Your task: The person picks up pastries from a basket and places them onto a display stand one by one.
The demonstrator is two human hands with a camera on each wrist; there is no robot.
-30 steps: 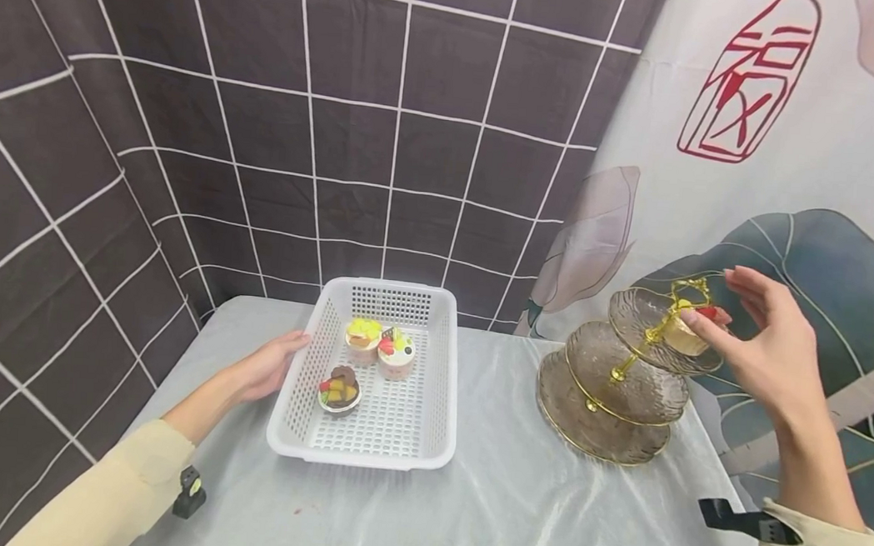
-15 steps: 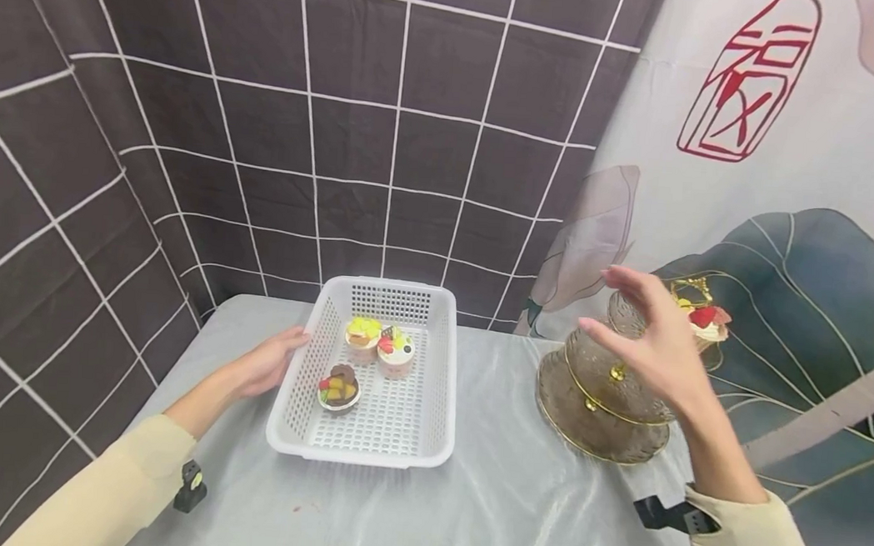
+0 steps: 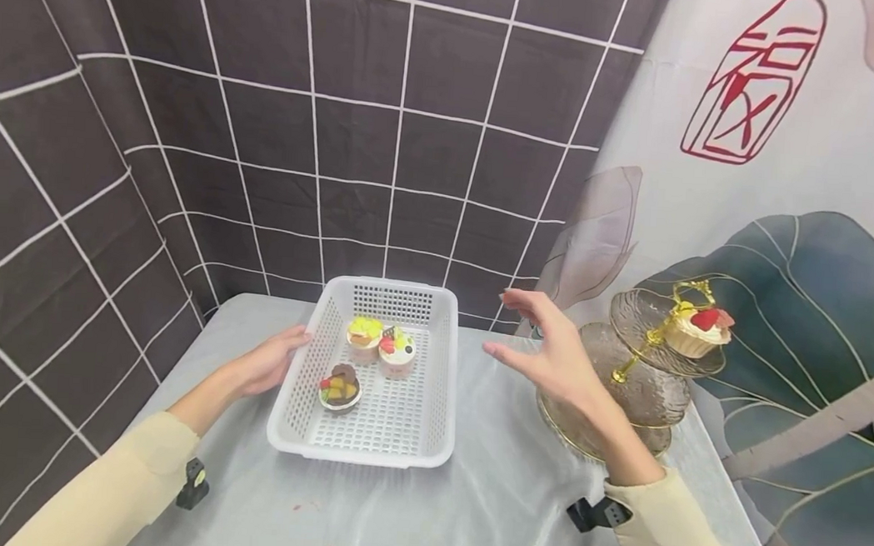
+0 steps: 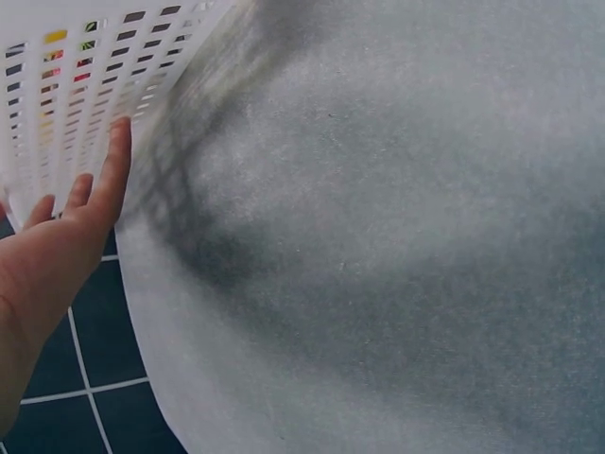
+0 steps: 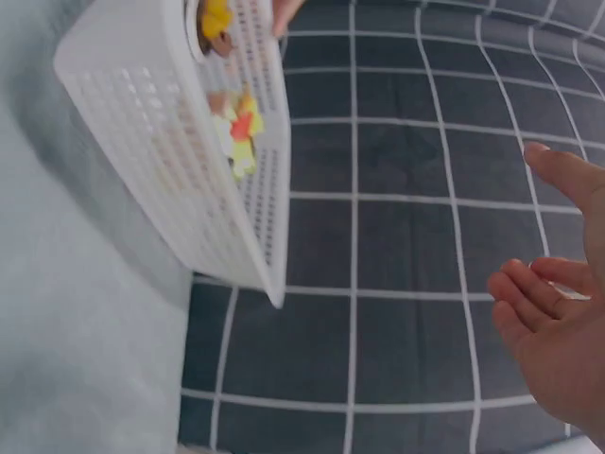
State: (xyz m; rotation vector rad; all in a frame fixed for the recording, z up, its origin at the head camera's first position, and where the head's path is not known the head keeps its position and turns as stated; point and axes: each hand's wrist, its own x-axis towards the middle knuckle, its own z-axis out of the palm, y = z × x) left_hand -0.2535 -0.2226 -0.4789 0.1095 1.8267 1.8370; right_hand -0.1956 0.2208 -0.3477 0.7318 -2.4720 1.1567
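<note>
My left hand (image 3: pixel 269 365) rests against the left wall of a white plastic basket (image 3: pixel 441 390); in the left wrist view its fingers (image 4: pixel 115 170) lie fairly straight along the perforated side. Inside the basket are a yellow-topped cupcake (image 3: pixel 364 335), a cupcake with fruit on white cream (image 3: pixel 397 354) and a chocolate cupcake (image 3: pixel 340 390). Nothing is held by my right hand (image 3: pixel 559 360), which hovers between basket and stand with thumb and fingers spread apart. A strawberry-topped cupcake (image 3: pixel 696 332) sits on the top plate of a three-tier stand (image 3: pixel 643 394).
A pale silvery cloth covers the table (image 3: pixel 500 477). Behind it hangs a dark grid-patterned curtain (image 3: pixel 354 151), and a white cloth with a leaf print and red seal (image 3: pixel 755 84) hangs at the right. The right forearm partly hides the stand's lower tiers.
My right hand has let go of the strawberry cupcake on the stand's top plate and moved left toward the basket. My left hand and the basket have stayed put.
</note>
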